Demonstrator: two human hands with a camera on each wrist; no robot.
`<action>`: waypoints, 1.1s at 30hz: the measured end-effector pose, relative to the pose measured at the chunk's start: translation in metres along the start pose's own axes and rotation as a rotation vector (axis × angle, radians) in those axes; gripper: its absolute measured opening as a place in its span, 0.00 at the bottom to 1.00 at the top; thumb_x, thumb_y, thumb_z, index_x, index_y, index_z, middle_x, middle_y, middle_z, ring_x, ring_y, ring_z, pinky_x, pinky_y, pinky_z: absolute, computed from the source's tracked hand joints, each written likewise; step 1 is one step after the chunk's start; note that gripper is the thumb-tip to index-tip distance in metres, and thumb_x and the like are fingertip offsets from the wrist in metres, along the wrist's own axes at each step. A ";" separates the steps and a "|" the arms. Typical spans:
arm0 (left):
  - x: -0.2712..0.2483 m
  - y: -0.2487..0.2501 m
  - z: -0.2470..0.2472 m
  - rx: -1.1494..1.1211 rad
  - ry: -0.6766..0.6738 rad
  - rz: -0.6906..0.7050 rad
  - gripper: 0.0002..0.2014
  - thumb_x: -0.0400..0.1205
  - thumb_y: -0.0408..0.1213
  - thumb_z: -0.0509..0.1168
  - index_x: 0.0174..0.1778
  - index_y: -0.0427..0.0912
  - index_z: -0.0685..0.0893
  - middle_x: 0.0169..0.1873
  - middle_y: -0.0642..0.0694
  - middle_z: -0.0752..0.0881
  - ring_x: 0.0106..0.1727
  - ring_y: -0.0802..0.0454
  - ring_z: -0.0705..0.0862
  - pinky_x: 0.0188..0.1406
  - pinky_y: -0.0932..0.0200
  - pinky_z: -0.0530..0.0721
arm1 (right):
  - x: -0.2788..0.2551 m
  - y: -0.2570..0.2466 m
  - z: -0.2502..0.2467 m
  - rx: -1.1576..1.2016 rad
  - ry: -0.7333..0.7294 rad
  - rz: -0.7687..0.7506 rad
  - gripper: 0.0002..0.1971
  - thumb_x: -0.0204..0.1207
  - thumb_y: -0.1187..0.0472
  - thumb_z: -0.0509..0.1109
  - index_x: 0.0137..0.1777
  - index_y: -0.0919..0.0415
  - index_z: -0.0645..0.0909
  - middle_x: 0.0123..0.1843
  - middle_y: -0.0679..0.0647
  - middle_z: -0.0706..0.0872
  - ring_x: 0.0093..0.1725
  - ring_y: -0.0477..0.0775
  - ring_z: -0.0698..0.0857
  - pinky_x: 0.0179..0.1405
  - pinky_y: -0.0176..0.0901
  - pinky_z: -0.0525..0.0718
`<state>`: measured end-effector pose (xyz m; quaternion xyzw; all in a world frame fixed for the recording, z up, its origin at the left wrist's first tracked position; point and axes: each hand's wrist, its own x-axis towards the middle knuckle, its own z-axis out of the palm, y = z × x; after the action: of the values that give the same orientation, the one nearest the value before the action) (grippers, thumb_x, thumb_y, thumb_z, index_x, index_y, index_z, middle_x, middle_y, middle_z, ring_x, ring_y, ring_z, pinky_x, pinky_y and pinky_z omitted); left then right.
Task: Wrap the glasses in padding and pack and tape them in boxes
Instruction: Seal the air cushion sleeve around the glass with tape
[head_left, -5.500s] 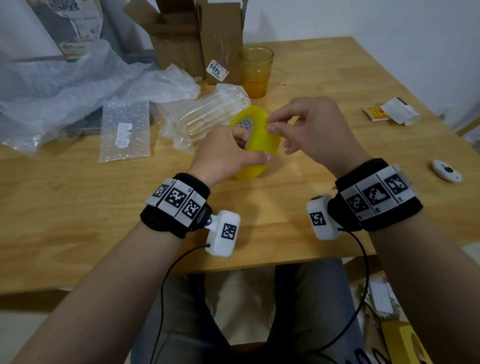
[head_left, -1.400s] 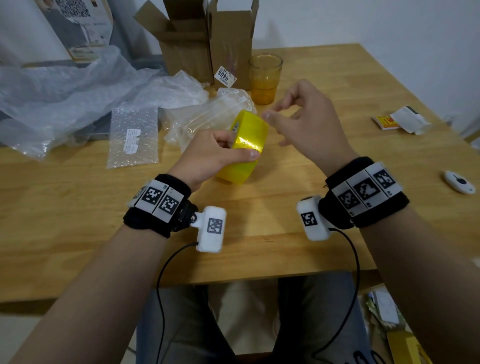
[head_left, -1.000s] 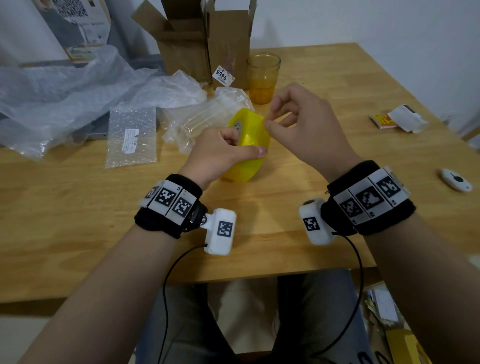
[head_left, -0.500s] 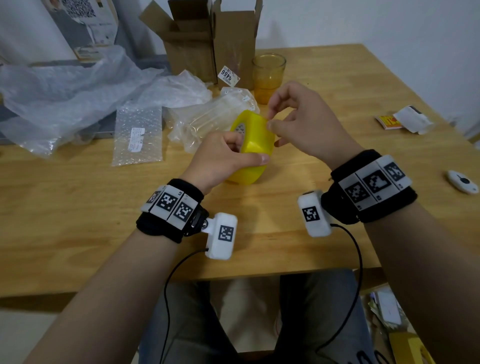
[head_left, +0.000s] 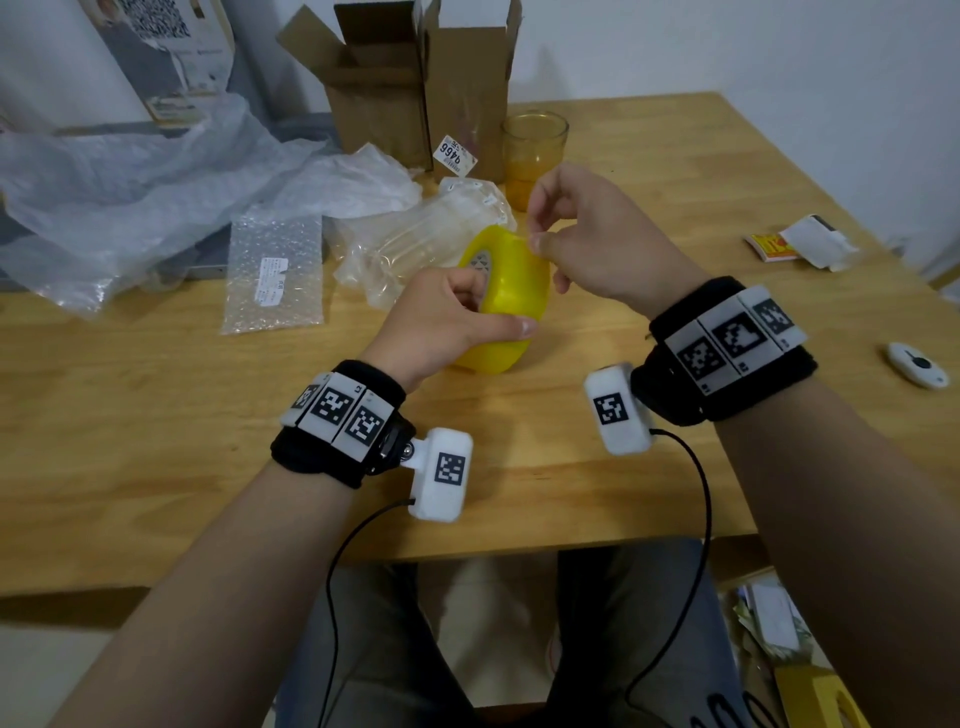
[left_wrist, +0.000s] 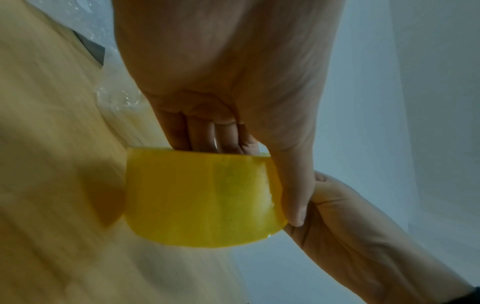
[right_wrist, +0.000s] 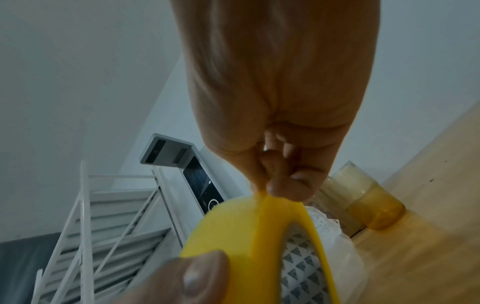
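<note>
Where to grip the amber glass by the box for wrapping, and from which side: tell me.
Grip the amber glass around its upright wall, midway up, coming from its open right side with the right hand. The cardboard box stands close on its left and the air-cushion wrap lies in front, so those approaches look cramped.

Inventory, as counted:
- Tape roll (head_left: 506, 299), yellow: one, at table centre.
- Glass (head_left: 532, 150), amber: one, at 12 o'clock.
- Cardboard box (head_left: 415, 78), open: one, at 11 o'clock.
- Bubble-wrap pouch (head_left: 272, 275): one, at 9 o'clock.
- Air-column sleeve (head_left: 421, 244): one.
- White remote (head_left: 917, 365): one, at 3 o'clock.
</note>
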<state>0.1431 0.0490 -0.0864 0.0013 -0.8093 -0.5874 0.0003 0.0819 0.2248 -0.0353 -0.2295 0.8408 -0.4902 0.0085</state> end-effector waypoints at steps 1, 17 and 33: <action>0.000 -0.001 -0.001 -0.003 0.001 0.001 0.20 0.69 0.36 0.86 0.41 0.27 0.85 0.37 0.42 0.88 0.37 0.55 0.85 0.39 0.58 0.83 | -0.001 0.001 0.001 -0.010 -0.010 -0.011 0.16 0.81 0.75 0.67 0.49 0.50 0.74 0.47 0.55 0.83 0.25 0.50 0.80 0.24 0.49 0.83; 0.006 -0.003 -0.011 -0.049 0.039 -0.019 0.22 0.71 0.38 0.85 0.51 0.26 0.89 0.50 0.31 0.91 0.45 0.51 0.90 0.53 0.45 0.89 | -0.020 0.005 -0.007 -0.027 0.102 0.053 0.06 0.78 0.67 0.76 0.52 0.60 0.84 0.26 0.45 0.72 0.23 0.52 0.78 0.25 0.43 0.80; 0.004 -0.002 -0.010 -0.074 0.024 -0.048 0.21 0.71 0.36 0.84 0.52 0.25 0.88 0.44 0.41 0.91 0.44 0.53 0.89 0.48 0.54 0.87 | -0.017 0.009 -0.011 -0.050 0.202 -0.016 0.08 0.75 0.67 0.79 0.48 0.54 0.93 0.28 0.45 0.80 0.34 0.51 0.89 0.50 0.61 0.92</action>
<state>0.1389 0.0384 -0.0848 0.0275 -0.7868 -0.6165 -0.0040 0.0910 0.2443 -0.0400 -0.1857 0.8476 -0.4896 -0.0863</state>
